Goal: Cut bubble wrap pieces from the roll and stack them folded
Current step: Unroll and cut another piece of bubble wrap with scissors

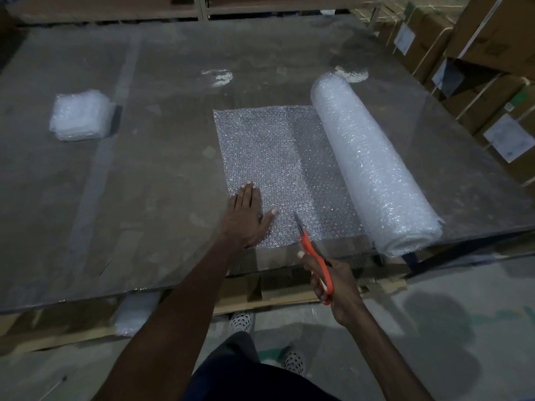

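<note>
While the left hand (246,215) presses flat on the unrolled sheet (278,157) and the right hand (333,282) grips the scissors (311,250), slack film may bunch, skewing the cut.

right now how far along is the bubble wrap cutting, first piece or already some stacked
Some are done: a stack of folded pieces sits at the table's far left. In hand: the left hand presses flat on the unrolled sheet, and the right hand holds orange scissors, blades at its near edge. Left: cutting across, folding, stacking, and much of the roll.
</note>
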Action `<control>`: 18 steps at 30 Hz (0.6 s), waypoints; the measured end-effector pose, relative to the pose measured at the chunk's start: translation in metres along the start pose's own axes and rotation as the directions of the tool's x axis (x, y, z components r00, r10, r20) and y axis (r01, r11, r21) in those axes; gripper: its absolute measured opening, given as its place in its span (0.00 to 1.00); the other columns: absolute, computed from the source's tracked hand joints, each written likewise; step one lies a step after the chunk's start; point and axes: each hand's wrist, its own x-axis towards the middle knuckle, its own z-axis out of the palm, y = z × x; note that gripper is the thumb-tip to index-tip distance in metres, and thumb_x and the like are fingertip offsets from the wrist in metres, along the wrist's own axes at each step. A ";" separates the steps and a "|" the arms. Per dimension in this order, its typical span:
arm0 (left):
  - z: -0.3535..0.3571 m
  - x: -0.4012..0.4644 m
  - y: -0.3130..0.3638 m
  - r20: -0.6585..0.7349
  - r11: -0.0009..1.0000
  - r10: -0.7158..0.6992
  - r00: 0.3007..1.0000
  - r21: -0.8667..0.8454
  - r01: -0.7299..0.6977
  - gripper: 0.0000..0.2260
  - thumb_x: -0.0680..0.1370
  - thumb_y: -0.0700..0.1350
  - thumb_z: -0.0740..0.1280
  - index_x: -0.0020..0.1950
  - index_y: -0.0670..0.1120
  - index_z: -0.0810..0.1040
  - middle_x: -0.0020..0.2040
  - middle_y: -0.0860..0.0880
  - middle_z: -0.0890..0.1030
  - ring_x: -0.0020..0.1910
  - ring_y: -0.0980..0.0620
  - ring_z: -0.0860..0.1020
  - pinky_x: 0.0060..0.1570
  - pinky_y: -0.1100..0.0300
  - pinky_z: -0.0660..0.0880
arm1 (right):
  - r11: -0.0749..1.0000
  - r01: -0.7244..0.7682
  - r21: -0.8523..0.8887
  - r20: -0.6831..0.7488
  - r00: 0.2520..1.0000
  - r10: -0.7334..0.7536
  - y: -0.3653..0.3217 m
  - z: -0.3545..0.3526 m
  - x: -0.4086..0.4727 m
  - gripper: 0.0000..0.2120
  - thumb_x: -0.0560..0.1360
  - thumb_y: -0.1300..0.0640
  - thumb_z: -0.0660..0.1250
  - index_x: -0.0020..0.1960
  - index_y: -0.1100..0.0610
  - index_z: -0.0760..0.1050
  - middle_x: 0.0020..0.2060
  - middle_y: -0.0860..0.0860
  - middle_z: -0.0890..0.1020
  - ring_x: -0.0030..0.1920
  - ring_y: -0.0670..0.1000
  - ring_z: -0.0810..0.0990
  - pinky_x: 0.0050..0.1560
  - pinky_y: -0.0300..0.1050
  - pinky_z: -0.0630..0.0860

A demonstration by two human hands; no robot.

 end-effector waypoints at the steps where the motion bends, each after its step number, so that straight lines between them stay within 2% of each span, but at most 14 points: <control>1: 0.000 0.000 0.000 0.000 1.000 -0.004 1.000 -0.002 0.004 0.39 0.81 0.68 0.41 0.81 0.40 0.45 0.82 0.40 0.45 0.81 0.43 0.44 0.79 0.45 0.44 | 1.000 -0.004 -0.004 0.000 1.000 0.004 -0.002 0.001 0.001 0.15 0.71 0.51 0.78 0.45 0.62 0.80 0.26 0.53 0.74 0.20 0.46 0.67 0.21 0.36 0.63; 7: -0.001 -0.002 0.001 -0.004 1.000 -0.004 1.000 0.004 0.004 0.39 0.82 0.67 0.42 0.81 0.40 0.46 0.82 0.39 0.45 0.81 0.43 0.44 0.79 0.45 0.45 | 0.999 -0.011 -0.033 -0.002 1.000 0.011 -0.013 0.006 0.009 0.13 0.70 0.49 0.79 0.37 0.56 0.82 0.26 0.53 0.75 0.22 0.48 0.69 0.23 0.36 0.64; 14: 0.001 -0.001 0.000 0.000 1.000 -0.011 1.000 0.004 0.011 0.40 0.80 0.68 0.39 0.81 0.40 0.46 0.82 0.40 0.45 0.81 0.43 0.44 0.79 0.46 0.44 | 0.996 -0.011 -0.094 -0.028 1.000 0.008 -0.010 0.001 0.015 0.26 0.70 0.48 0.80 0.55 0.69 0.81 0.26 0.52 0.76 0.22 0.47 0.70 0.24 0.38 0.64; 16: 0.001 0.000 0.000 0.000 1.000 -0.011 1.000 -0.001 0.011 0.41 0.79 0.69 0.39 0.81 0.40 0.45 0.82 0.40 0.45 0.81 0.43 0.44 0.79 0.45 0.44 | 0.996 -0.005 -0.091 -0.024 1.000 0.003 -0.010 0.002 0.015 0.26 0.71 0.48 0.79 0.55 0.68 0.81 0.26 0.53 0.76 0.22 0.47 0.70 0.24 0.38 0.64; 18: 0.000 -0.001 0.000 0.000 1.000 -0.012 1.000 -0.010 0.012 0.41 0.79 0.69 0.38 0.81 0.40 0.45 0.82 0.40 0.45 0.81 0.43 0.44 0.79 0.46 0.43 | 0.997 -0.012 -0.081 -0.019 1.000 0.011 -0.013 0.003 0.015 0.23 0.70 0.48 0.79 0.51 0.67 0.82 0.26 0.53 0.76 0.23 0.47 0.70 0.24 0.38 0.65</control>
